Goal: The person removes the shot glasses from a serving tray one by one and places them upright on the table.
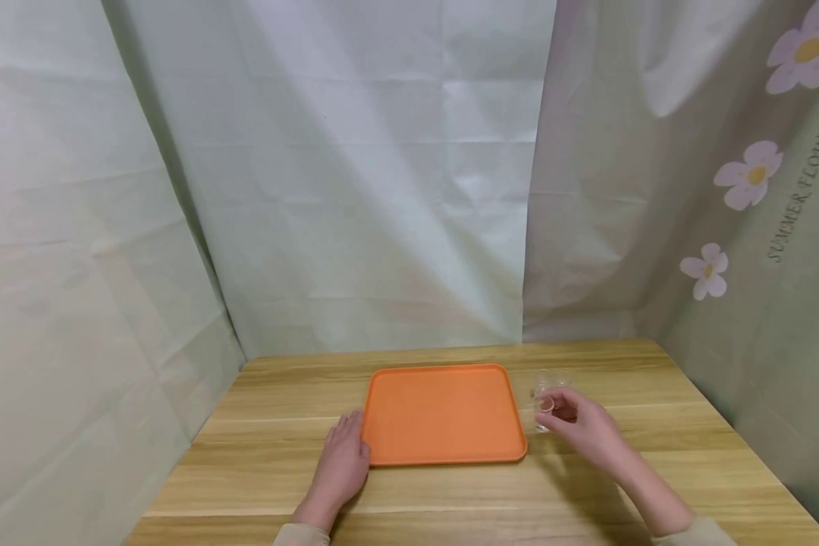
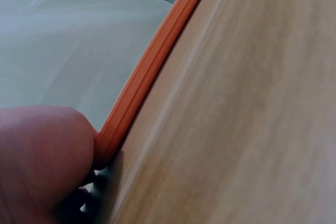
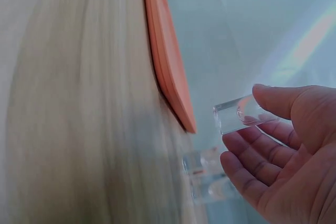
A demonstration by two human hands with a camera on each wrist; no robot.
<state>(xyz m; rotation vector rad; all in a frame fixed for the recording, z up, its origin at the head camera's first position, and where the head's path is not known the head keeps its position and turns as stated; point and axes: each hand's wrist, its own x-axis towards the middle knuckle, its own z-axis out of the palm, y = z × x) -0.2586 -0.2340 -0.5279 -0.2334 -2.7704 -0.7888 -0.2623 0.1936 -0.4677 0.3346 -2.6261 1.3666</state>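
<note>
My right hand (image 1: 585, 430) pinches a small clear shot glass (image 3: 231, 117) between thumb and fingers, just right of the orange tray (image 1: 444, 413). In the right wrist view the glass is tilted on its side relative to the camera and looks raised off the table. More clear glasses (image 3: 202, 162) stand behind it, partly hidden by the hand. On the tray's left side my left hand (image 1: 341, 464) lies with its fingers extended along the rim. Its thumb (image 2: 47, 150) touches the tray's near left corner in the left wrist view.
The tray lies flat on a wood-grain table (image 1: 450, 504). Pale curtains (image 1: 382, 189) hang behind and on both sides, with printed flowers (image 1: 748, 176) on the right one.
</note>
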